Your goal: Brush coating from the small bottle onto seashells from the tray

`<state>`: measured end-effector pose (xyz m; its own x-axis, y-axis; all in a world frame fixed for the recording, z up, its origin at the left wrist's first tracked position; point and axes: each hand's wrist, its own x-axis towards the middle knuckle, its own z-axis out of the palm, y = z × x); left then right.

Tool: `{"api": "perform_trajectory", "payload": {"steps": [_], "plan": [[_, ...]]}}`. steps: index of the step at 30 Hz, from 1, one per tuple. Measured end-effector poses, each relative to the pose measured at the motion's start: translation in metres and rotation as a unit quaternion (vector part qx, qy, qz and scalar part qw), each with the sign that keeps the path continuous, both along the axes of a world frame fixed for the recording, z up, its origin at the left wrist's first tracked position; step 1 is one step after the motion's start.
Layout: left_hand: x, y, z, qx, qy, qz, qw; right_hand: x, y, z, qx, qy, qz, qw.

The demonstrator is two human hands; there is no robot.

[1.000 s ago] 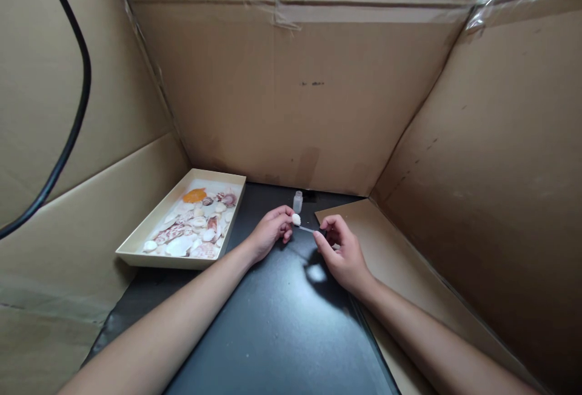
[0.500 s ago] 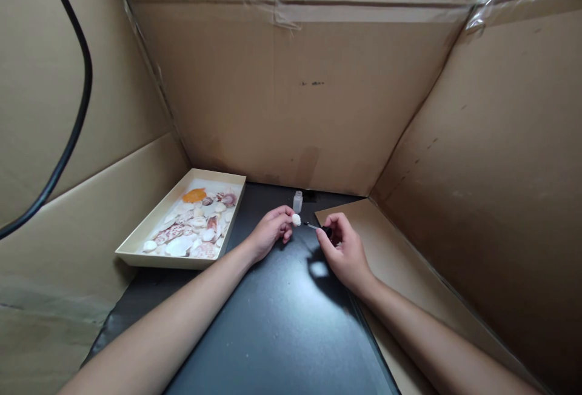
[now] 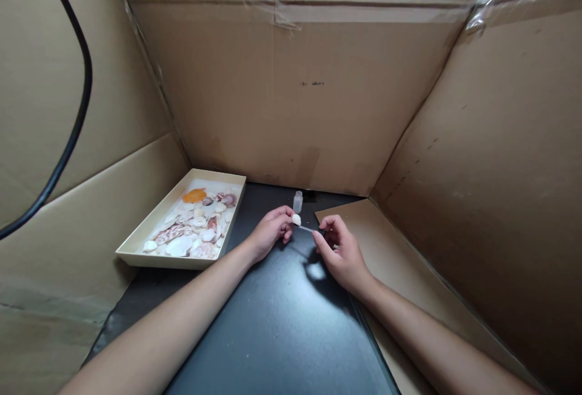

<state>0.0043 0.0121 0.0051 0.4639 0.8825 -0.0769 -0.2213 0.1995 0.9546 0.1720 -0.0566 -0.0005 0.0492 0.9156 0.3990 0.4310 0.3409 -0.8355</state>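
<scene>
A small white ribbed seashell [image 3: 296,219] is pinched between the thumb and fingers of my left hand [image 3: 271,229]. My right hand [image 3: 342,251] grips the dark cap end of a thin applicator brush [image 3: 306,228], whose pale stem points left. The brush's tip reaches the lower edge of the shell; whether it touches the front or passes behind, I cannot tell. Just beyond my left fingers, a small translucent bottle [image 3: 297,202] stands upright with its neck uncapped.
To the left, a cream tray [image 3: 159,260] holds many shells and an orange piece [image 3: 194,195]. Cardboard walls [image 3: 291,92] enclose the dark table [image 3: 268,334]. A flat cardboard sheet [image 3: 400,262] lies under my right forearm. A black cable [image 3: 86,80] hangs at the left.
My right hand has shifted slightly left, bringing the brush tip from a small gap to the shell. My left hand, the shell and the bottle look unmoved.
</scene>
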Motion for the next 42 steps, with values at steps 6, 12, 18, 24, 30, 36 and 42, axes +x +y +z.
{"api": "perform_trajectory", "payload": {"steps": [6, 12, 18, 24, 30, 36, 42], "plan": [[0.0, 0.0007, 0.0001, 0.002, 0.001, -0.001, 1.0, 0.0006, -0.0005, -0.0013, 0.019, 0.0, -0.042, 0.999], [0.0004, 0.001, -0.0003, 0.002, -0.003, 0.0, 1.0, 0.0006, -0.0007, -0.0009, 0.004, -0.014, -0.018, 1.0], [0.0001, 0.0014, -0.0006, 0.005, 0.002, -0.002, 1.0, -0.0001, -0.0016, 0.0008, 0.023, 0.009, -0.012, 1.0], [-0.0001, 0.0007, 0.0002, 0.001, 0.002, -0.001, 1.0, 0.0006, -0.0009, -0.0001, 0.005, -0.018, -0.034, 0.999], [0.0, 0.0004, 0.0003, 0.002, 0.002, -0.003, 1.0, 0.0004, -0.0002, -0.0016, 0.007, 0.009, -0.009, 1.0], [0.0001, -0.0005, 0.002, 0.001, 0.008, -0.005, 1.0, 0.0011, 0.0003, -0.0028, 0.015, 0.024, -0.029, 0.999], [0.0, -0.0011, 0.0026, -0.001, 0.001, -0.004, 1.0, 0.001, 0.0004, -0.002, 0.005, -0.016, -0.036, 0.999]]}}
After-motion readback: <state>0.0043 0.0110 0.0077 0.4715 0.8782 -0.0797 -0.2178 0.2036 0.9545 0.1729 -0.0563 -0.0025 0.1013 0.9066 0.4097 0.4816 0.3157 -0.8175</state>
